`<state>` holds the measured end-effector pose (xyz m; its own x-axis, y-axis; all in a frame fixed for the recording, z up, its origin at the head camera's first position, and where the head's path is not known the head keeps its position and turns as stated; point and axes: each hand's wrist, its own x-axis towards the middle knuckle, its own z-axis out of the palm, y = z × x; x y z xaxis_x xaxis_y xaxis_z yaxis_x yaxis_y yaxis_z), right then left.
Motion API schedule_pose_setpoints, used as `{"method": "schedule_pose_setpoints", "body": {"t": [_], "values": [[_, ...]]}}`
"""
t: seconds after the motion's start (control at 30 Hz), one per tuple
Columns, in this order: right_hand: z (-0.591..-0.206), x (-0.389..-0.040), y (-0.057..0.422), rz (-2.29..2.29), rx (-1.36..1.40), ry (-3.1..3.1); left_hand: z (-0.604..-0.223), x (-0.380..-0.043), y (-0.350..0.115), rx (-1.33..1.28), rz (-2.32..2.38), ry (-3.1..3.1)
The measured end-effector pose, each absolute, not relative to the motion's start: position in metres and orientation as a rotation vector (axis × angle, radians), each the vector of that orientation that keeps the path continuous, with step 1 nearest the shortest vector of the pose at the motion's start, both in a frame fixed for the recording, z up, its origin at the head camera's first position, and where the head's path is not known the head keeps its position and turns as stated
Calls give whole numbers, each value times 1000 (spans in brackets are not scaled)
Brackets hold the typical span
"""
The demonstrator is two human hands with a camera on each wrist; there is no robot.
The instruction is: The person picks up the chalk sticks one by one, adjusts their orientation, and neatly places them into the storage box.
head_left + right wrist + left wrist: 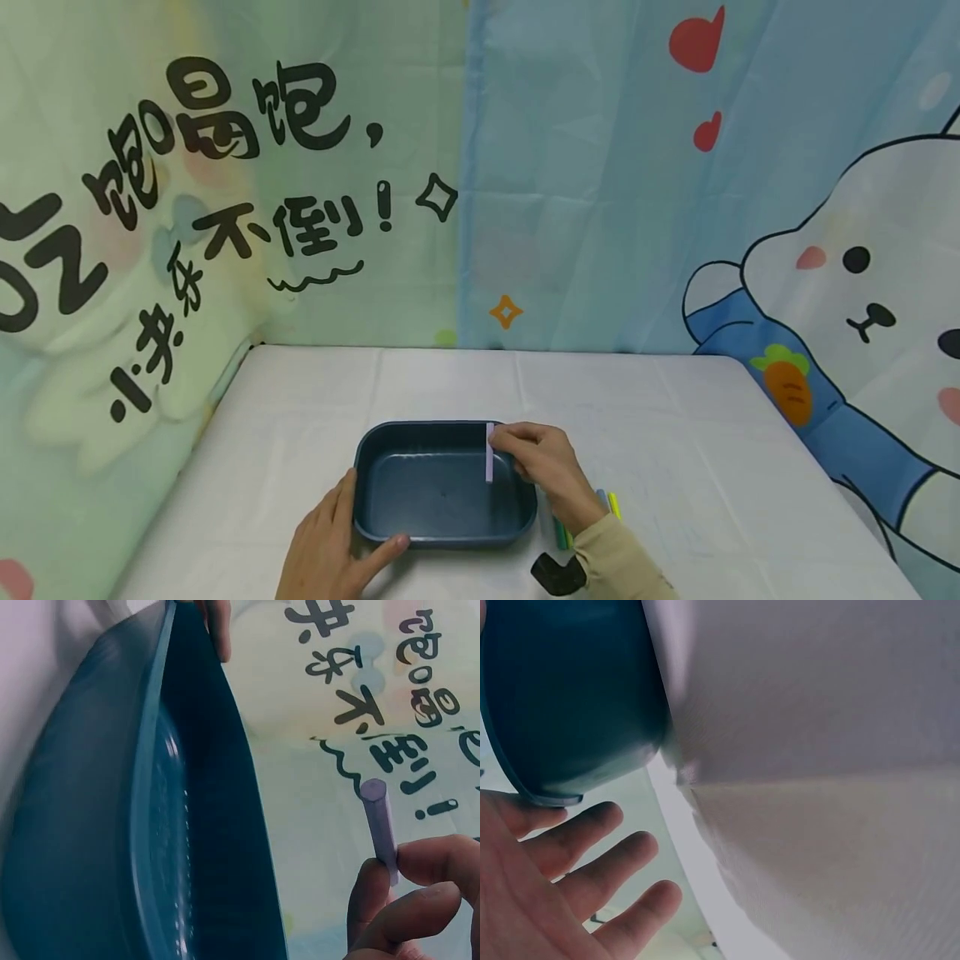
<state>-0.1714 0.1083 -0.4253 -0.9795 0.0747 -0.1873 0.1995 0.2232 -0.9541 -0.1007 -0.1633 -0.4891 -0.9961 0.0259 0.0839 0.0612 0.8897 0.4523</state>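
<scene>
A dark blue rectangular tray [442, 540] with rounded corners lies on the white-covered table. Over its right part my right hand [546, 467] pinches a thin lilac stick [490, 454] between thumb and fingertips. The right wrist view shows the stick [379, 825] with its flat end, above the fingers and beside the tray wall [240, 825]. My left hand [333, 537] rests at the tray's front left corner, fingers along the left side and thumb at the front edge. In the left wrist view its fingers [604, 877] are spread and fairly straight, the uppermost touching the rim.
Right of the tray, partly behind my right wrist, lie several coloured sticks: a green one [560, 533], a blue one [602, 497] and a yellow one [614, 505]. A black object [558, 573] sits by the right sleeve. Printed curtains [585, 208] hang behind the table.
</scene>
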Motion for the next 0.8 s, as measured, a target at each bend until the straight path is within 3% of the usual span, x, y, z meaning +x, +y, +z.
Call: {"method": "schedule_pose_setpoints", "body": {"t": [0.8], "values": [[-451, -171, 39, -1925, 126, 2259, -489, -102, -163, -32, -694, -3001]]}}
